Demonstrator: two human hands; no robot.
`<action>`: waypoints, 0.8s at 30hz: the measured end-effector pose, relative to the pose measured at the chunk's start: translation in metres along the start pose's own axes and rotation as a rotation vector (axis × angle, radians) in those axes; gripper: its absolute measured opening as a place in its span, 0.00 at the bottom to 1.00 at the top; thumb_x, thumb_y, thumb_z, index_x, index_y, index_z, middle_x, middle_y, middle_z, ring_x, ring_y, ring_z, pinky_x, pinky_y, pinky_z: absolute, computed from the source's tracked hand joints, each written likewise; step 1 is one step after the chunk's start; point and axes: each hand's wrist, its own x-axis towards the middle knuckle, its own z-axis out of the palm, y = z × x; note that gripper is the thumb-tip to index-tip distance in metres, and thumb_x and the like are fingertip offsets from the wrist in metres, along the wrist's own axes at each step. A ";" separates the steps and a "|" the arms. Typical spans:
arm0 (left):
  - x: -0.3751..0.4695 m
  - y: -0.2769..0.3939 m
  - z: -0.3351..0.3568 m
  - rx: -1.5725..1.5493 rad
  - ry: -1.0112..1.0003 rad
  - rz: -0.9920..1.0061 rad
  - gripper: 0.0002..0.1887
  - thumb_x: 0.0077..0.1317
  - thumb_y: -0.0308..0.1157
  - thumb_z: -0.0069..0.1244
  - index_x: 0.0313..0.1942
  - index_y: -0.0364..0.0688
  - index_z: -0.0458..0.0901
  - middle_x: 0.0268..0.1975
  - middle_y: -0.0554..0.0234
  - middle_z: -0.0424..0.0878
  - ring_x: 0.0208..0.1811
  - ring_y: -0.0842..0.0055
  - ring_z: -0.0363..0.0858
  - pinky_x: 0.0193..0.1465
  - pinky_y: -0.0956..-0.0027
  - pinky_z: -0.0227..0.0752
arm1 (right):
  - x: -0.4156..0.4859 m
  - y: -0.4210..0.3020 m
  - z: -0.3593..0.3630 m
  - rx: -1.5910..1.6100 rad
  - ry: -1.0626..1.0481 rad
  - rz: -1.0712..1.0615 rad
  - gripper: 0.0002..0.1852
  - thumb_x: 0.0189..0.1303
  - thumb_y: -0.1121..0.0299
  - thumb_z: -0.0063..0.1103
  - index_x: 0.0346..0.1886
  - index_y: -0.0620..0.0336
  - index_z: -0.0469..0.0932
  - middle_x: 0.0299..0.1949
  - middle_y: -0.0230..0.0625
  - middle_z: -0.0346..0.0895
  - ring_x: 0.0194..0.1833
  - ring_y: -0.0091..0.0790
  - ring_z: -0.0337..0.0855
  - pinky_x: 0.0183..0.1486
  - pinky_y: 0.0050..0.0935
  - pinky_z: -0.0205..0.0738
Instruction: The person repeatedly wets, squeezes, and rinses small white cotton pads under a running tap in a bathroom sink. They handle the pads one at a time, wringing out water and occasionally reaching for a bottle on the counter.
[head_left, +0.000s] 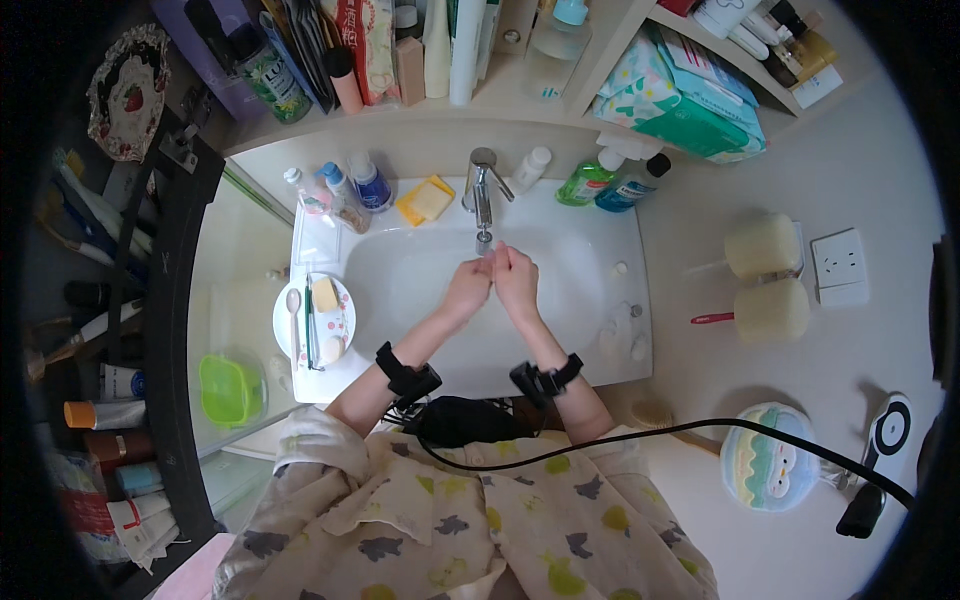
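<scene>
My left hand (469, 286) and my right hand (517, 279) meet over the white washbasin (420, 300), just below the chrome faucet (482, 187). Their fingers are curled and touch at the tips. Whether anything is between them is hidden. Black straps with small boxes circle both wrists. On the basin's left rim sits a white plate (330, 311) carrying a spoon (293, 311), a thin green-handled tool (308, 315), a pale yellow block (325, 294) and a whitish round piece (331, 349). Behind the bowl, a pale bar (433, 201) rests on a yellow wrapper (411, 211).
Pump bottles (345, 196) line the back left rim; green (586, 182) and blue bottles (634, 187) stand back right. A loaded shelf (510, 94) overhangs behind. Left is a black rack (176, 315) and a green tub (229, 390). A black cable (637, 435) crosses my front.
</scene>
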 end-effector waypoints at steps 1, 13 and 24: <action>0.000 0.001 0.000 0.052 -0.050 -0.004 0.16 0.64 0.35 0.32 0.22 0.37 0.71 0.17 0.70 0.67 0.16 0.85 0.59 0.18 0.77 0.53 | 0.001 0.001 0.000 -0.021 -0.058 0.008 0.18 0.60 0.61 0.41 0.24 0.66 0.73 0.15 0.45 0.69 0.18 0.35 0.70 0.24 0.30 0.63; 0.006 -0.012 -0.010 -0.122 -0.121 -0.221 0.17 0.65 0.42 0.33 0.23 0.43 0.69 0.16 0.74 0.63 0.14 0.87 0.56 0.15 0.80 0.50 | -0.006 0.019 0.013 0.012 -0.157 0.050 0.17 0.60 0.63 0.38 0.24 0.66 0.71 0.19 0.48 0.71 0.25 0.48 0.74 0.28 0.38 0.65; 0.017 -0.028 -0.005 -0.042 0.084 -0.169 0.19 0.65 0.41 0.32 0.22 0.39 0.69 0.14 0.71 0.63 0.12 0.84 0.56 0.14 0.77 0.51 | -0.010 0.033 0.023 0.078 -0.194 0.199 0.19 0.61 0.61 0.37 0.24 0.66 0.73 0.16 0.42 0.72 0.20 0.36 0.72 0.26 0.34 0.65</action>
